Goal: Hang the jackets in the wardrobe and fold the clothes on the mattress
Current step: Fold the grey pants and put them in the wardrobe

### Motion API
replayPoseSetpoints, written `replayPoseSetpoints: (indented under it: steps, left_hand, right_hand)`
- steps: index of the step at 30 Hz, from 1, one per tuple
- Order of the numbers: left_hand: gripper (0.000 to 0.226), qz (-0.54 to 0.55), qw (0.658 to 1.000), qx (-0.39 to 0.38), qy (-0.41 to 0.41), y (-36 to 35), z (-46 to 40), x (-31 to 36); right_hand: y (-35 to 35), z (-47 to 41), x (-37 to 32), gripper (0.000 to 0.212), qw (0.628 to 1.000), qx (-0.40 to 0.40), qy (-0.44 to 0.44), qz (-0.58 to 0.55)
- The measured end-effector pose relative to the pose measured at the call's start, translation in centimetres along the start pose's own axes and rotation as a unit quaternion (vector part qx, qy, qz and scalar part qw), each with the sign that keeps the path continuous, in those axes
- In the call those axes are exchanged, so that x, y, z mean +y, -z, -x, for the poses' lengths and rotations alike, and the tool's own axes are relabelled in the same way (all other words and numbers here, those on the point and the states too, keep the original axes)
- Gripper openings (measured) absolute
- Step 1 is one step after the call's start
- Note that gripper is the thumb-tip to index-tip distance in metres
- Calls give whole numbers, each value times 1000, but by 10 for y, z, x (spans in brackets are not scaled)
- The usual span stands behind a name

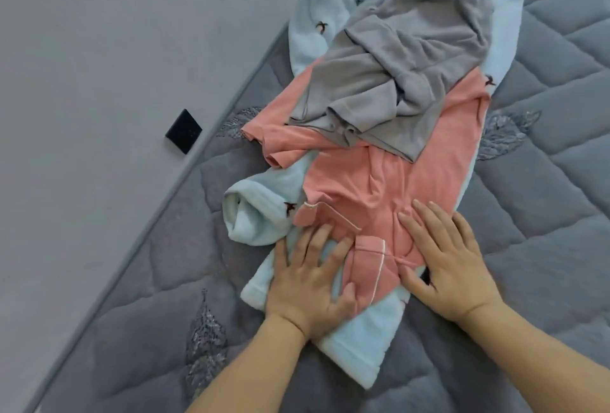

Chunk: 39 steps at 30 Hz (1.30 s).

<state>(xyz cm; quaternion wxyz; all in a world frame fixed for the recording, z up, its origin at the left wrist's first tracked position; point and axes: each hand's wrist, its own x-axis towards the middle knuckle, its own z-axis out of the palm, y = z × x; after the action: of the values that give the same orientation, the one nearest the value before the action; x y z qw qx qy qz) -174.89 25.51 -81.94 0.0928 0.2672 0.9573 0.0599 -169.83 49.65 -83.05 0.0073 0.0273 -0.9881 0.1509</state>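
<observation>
A pile of clothes lies lengthwise on the grey quilted mattress (544, 214), close to its left edge beside the pale grey wall (99, 82). At the bottom is a light blue fleece garment with small dark bird motifs (260, 214); over it lies a coral pink garment with white piping (396, 181), and a crumpled grey top (396, 59) sits on the far part. The left hand (307, 283) rests flat with fingers (317, 241) spread, touching both the blue fleece and the pink cloth. The right hand (449, 267) presses flat on the pink garment, fingers straight and slightly apart. A small black square plate (183, 131) is on the wall.
</observation>
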Motion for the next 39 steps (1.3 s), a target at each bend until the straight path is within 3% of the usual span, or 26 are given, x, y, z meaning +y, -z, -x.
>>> replayPoseSetpoints:
  steps: [11, 18, 20, 25, 28, 32, 35, 37, 39]
  left_hand:
    - [74, -33, 996, 75, -28, -11, 3, 0]
    - [73, -54, 995, 74, -41, -9, 4, 3]
    - [62, -43, 994, 89, -40, 3, -3, 7]
    - [27, 13, 975, 222, 5, 44, -74, 23]
    - [40, 7, 965, 260, 40, 60, -122, 30]
    - [69, -81, 982, 161, 52, 64, -167, 23]
    - [40, -87, 986, 141, 36, 74, -188, 21]
    - [14, -98, 980, 171, -29, 83, -189, 23]
    - [5, -74, 976, 185, -82, 89, -167, 20]
  right_hand:
    - [-3, 1, 8, 72, 999, 29, 14, -19]
    - [-6, 3, 10, 73, 998, 54, 13, -21]
    - [-6, 3, 10, 73, 998, 54, 14, -25]
    - [-5, 2, 9, 73, 999, 43, 13, -21]
    - [-4, 2, 9, 73, 999, 43, 11, -21]
    - [-4, 3, 9, 73, 999, 39, 2, -32]
    - [-4, 2, 9, 74, 998, 40, -3, -41]
    - [-4, 2, 9, 73, 998, 41, -9, -44]
    - [-4, 2, 9, 73, 998, 44, -16, -51]
